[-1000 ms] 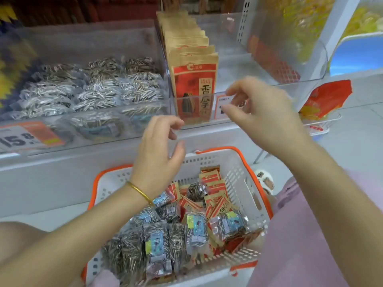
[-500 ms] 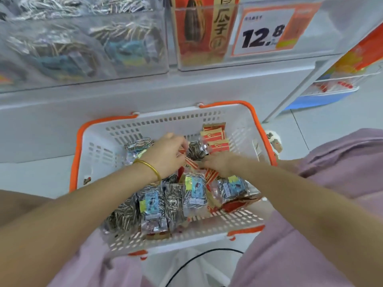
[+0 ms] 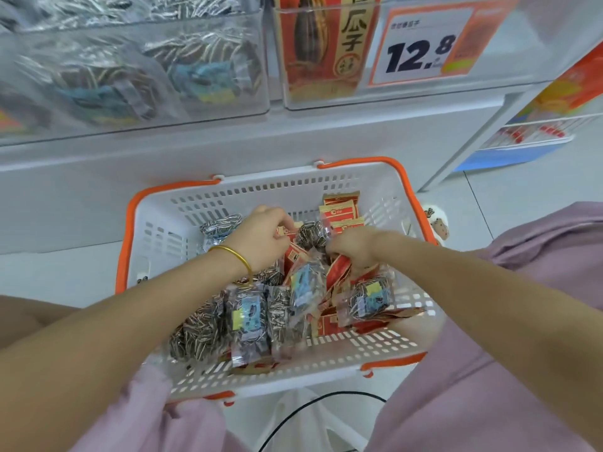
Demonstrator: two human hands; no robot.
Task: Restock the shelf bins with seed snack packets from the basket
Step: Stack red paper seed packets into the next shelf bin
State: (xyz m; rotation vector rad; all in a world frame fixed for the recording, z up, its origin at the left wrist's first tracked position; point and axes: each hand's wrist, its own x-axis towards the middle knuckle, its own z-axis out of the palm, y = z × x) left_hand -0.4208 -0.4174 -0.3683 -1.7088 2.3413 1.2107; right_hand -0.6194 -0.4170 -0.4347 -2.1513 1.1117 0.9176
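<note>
Head view, left hand still low in basket, fingers pinching red packet, right hand fingers now curled round red packets.

At 11 o'clock the left bin is blurred and, like the right bin, cut by the top edge. The price label has small print too tiny to read. The left hand and right hand bury their fingertips among packets, so their grip cannot be told. At 6 o'clock a black cable leaves the frame.
</note>
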